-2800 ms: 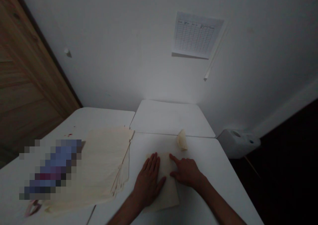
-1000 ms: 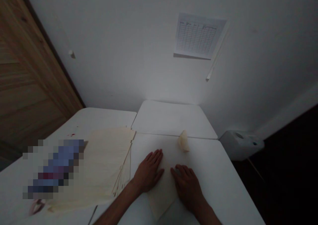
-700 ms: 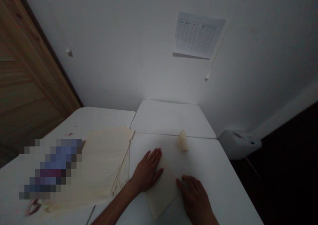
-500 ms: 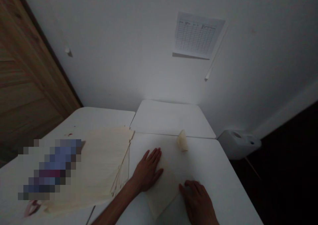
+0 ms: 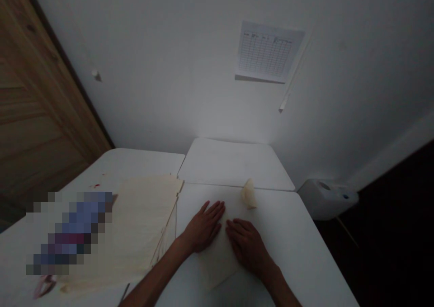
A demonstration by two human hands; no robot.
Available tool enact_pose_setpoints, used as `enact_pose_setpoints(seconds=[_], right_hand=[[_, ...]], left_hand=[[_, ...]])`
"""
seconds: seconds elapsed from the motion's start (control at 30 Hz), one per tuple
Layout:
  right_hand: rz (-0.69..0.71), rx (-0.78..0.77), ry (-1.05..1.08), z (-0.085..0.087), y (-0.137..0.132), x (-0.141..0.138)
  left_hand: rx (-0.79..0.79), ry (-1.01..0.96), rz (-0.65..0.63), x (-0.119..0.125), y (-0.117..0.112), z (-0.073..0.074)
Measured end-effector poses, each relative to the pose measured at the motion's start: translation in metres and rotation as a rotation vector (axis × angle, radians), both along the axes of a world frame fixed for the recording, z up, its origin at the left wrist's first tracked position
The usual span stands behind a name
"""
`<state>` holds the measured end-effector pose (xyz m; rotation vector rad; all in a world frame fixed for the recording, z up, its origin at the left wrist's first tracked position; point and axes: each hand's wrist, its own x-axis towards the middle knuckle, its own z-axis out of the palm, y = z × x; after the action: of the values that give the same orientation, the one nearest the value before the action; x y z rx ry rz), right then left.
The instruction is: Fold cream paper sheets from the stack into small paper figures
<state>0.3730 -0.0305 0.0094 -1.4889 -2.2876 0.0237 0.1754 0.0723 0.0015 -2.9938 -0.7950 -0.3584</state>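
A folded, cream-coloured thin sheet (image 5: 217, 264), perhaps cloth or paper, lies on the white table in front of me. My left hand (image 5: 204, 225) rests flat on its upper left part, fingers stretched out and pointing away. Close beside it, my right hand (image 5: 247, 243) lies over the sheet's right edge, palm down, fingers close together and slightly bent. Neither hand grips anything that I can see. Both hands hide the sheet's upper part.
A wide stack of similar cream sheets (image 5: 142, 225) covers the table's left side, with a pixelated patch over it. Pinkish scissor-like handles (image 5: 44, 285) show below the patch. A small folded cream piece (image 5: 249, 195) stands beyond my hands. A white container (image 5: 325, 200) is at right.
My right hand has moved up and left from the sheet's lower right edge onto the sheet, near my left hand. My left hand has shifted slightly right.
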Motion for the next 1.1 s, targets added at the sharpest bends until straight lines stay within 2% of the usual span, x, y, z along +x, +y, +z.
enact_pose_setpoints(seconds=[0.1,0.2,0.43,0.57,0.83,1.0,1.1], right_hand=[[-0.012,0.003,0.001,-0.005,0.000,0.000],[-0.024,0.017,0.000,-0.007,-0.002,-0.001],[-0.079,0.025,0.001,-0.007,-0.008,-0.008],[-0.097,0.007,0.000,-0.008,-0.010,-0.010],[-0.101,0.034,-0.002,-0.009,-0.009,-0.009],[-0.100,0.015,0.017,-0.005,-0.009,-0.010],[-0.104,-0.003,0.038,-0.004,-0.009,-0.010]], left_hand=[[0.034,-0.019,0.066,-0.003,-0.006,0.001],[0.055,-0.041,0.136,-0.007,-0.022,0.000],[0.060,-0.084,0.247,-0.011,-0.065,-0.015],[0.082,-0.112,0.326,-0.015,-0.069,-0.021],[0.095,-0.120,0.395,-0.037,-0.072,-0.017],[0.091,-0.127,0.438,-0.036,-0.074,-0.019],[0.098,-0.159,0.462,-0.036,-0.078,-0.014]])
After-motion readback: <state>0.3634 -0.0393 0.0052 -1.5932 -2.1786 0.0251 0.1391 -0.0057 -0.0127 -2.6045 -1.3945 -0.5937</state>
